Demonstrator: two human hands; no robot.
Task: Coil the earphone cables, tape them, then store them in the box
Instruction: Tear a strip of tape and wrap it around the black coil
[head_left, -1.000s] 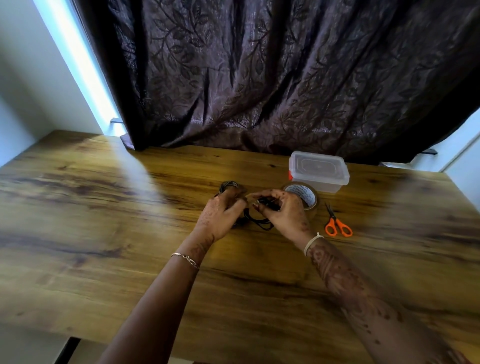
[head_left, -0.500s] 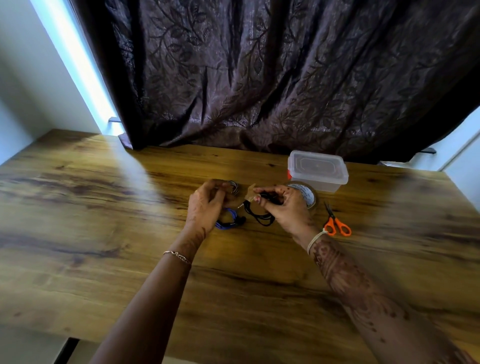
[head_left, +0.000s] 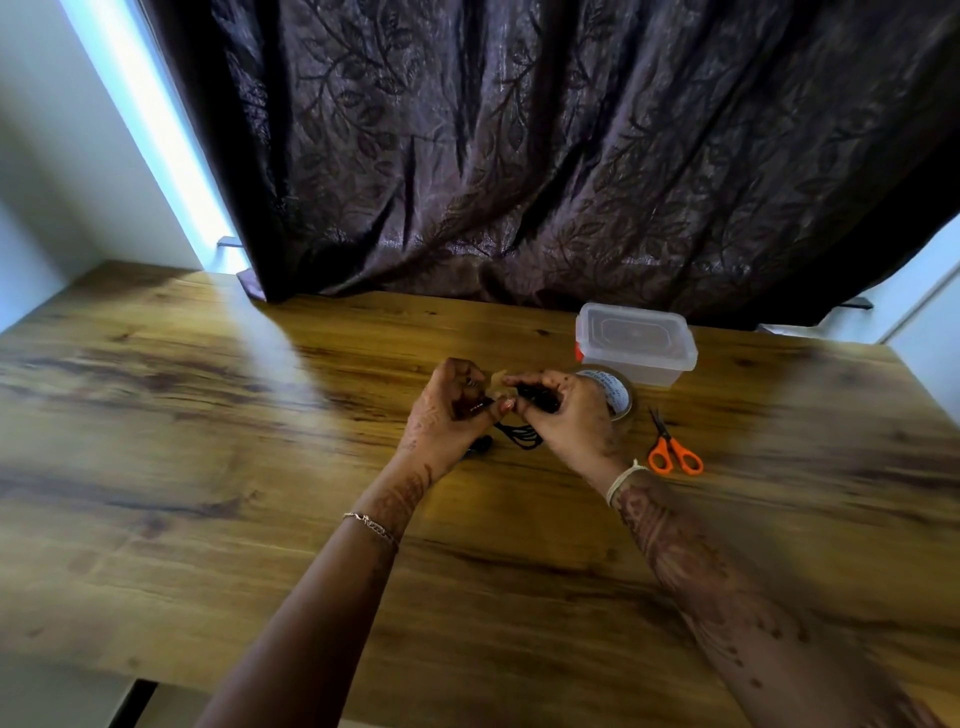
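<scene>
Both hands meet fingertip to fingertip above the table (head_left: 260, 467), and both are closed. The right hand (head_left: 571, 423) curls its fingers and thumb round the bundled black earphone cable (head_left: 522, 435), whose loose loops hang just below the grip. The left hand (head_left: 447, 415) has its fingers bent in and pinches a strand of the same cable. A small tan piece of tape (head_left: 497, 378) stands up between the fingertips; which hand holds it I cannot tell. The tape roll (head_left: 621, 397) sits just behind the right hand, the lidded clear box (head_left: 636, 343) beyond it, and the orange scissors (head_left: 674, 449) are near the right wrist.
</scene>
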